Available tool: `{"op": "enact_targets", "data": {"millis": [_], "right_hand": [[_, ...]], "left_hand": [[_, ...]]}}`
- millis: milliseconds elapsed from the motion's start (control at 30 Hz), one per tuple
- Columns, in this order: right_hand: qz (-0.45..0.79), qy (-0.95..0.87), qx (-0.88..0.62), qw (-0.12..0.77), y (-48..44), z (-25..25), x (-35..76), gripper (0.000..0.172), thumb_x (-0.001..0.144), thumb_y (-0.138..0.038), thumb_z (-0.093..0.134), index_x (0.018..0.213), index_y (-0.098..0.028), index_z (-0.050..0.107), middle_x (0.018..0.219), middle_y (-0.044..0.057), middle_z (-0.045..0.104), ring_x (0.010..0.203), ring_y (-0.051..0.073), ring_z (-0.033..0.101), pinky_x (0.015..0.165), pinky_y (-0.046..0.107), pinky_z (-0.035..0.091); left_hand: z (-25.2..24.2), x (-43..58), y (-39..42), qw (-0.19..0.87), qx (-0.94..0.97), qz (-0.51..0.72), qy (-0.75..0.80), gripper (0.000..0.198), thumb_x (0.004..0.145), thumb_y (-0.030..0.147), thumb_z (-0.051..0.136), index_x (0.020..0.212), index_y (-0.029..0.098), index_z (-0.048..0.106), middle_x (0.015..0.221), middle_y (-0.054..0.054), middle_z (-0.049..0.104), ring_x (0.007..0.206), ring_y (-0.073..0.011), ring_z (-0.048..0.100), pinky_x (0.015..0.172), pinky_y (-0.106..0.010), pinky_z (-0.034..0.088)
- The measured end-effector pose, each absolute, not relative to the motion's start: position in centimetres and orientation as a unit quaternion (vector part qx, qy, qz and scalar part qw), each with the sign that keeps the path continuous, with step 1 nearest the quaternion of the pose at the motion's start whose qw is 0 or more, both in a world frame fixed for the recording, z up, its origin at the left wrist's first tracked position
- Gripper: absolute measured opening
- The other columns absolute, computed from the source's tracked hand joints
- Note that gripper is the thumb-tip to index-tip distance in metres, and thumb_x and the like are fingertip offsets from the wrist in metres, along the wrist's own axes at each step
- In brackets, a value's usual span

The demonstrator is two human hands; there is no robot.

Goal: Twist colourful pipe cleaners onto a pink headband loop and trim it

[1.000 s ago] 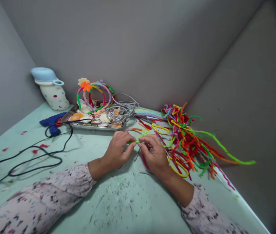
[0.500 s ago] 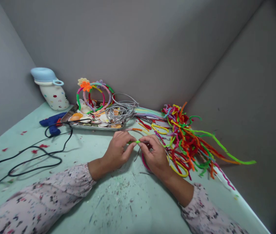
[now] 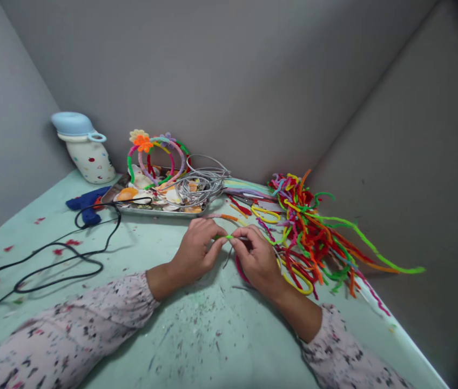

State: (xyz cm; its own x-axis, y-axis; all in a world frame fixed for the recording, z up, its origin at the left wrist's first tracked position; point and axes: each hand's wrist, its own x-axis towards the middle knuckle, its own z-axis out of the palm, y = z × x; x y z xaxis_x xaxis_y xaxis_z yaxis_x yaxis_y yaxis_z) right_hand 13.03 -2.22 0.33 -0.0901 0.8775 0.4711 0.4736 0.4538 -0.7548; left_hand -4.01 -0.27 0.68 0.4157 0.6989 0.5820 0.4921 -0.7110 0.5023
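Bright green fuzzy pipe cleaner (image 3: pixel 229 236): short visible bit, just above the worktop centre, between the two hands. Left hand (image 3: pixel 196 248): grip pinched closed on it, thumb against forefinger. Right hand (image 3: pixel 255 256): same, grip closed on the other end, fingertips of both hands almost meeting. Thin grey wire end (image 3: pixel 227 259) hangs just below the pinch. Pink, orange and yellow fuzzy strip (image 3: pixel 228 216) arcs just behind the hands; can't tell if it joins the green.

Surface: pale mint-green worktop (image 3: pixel 196 335), dark specks and scuffs at front middle, red fuzzy scraps (image 3: pixel 73 242) on the left. White edge runs down the right side.

Room: corner spot, plain grey back wall (image 3: pixel 213 81), lighter grey left wall (image 3: pixel 2 135), darker grey right wall (image 3: pixel 415 162), shadowed at far right.

Back left: white patterned bottle with light blue cap (image 3: pixel 89 159), leaning in view; blue glue gun (image 3: pixel 85 204), black cord (image 3: pixel 59 278) looped in front. Shallow metal tray (image 3: pixel 160 213) holds scraps, multicoloured fuzzy hoops with flowers (image 3: pixel 142 143), coiled silver-grey wire (image 3: pixel 204 186). Right: tangled heap of multicoloured pipe cleaners (image 3: pixel 310 232), yellow loop handle (image 3: pixel 265 215) beside it.
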Motion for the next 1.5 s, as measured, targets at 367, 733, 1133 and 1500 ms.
{"op": "enact_targets", "data": {"millis": [367,733,1133,1500], "right_hand": [[0.212,-0.697,-0.477,0.491,-2.32,-0.01,12.97,0.011,0.087,-0.028,0.056,0.095,-0.021,0.061,0.089,0.004,0.059,0.078,0.017,0.058,0.065,0.028,0.047],[0.217,-0.698,-0.484,0.481,-2.36,0.32,12.96,0.009,0.087,-0.027,0.056,0.086,-0.020,0.061,0.080,0.002,0.056,0.071,0.016,0.055,0.061,0.026,0.043],[0.301,-0.667,-0.471,0.492,-2.03,0.10,13.26,0.016,0.088,-0.031,0.054,0.079,-0.019,0.060,0.074,-0.001,0.054,0.068,0.014,0.051,0.065,0.026,0.040],[0.317,-0.667,-0.490,0.463,-1.74,-0.05,13.39,0.023,0.090,-0.036,0.049,0.079,-0.018,0.058,0.070,0.000,0.053,0.067,0.015,0.048,0.063,0.026,0.038]], "left_hand": [[0.84,-3.95,-0.29,0.137,0.824,0.415,0.361,0.013,0.092,0.023,0.047,0.088,0.019,0.059,0.086,-0.004,0.064,0.086,-0.0189,0.054,0.082,-0.037,0.038],[0.69,-4.01,-0.29,0.131,0.831,0.410,0.353,0.013,0.092,0.025,0.047,0.087,0.019,0.058,0.083,-0.003,0.062,0.083,-0.0187,0.053,0.082,-0.037,0.039],[0.72,-3.98,-0.37,0.124,0.834,0.409,0.348,0.013,0.092,0.025,0.047,0.087,0.018,0.057,0.082,-0.003,0.061,0.082,-0.0186,0.053,0.080,-0.036,0.037],[0.64,-4.02,-0.40,0.116,0.842,0.401,0.342,0.013,0.092,0.023,0.048,0.086,0.017,0.057,0.081,-0.003,0.060,0.081,-0.0178,0.052,0.081,-0.036,0.036]]}}
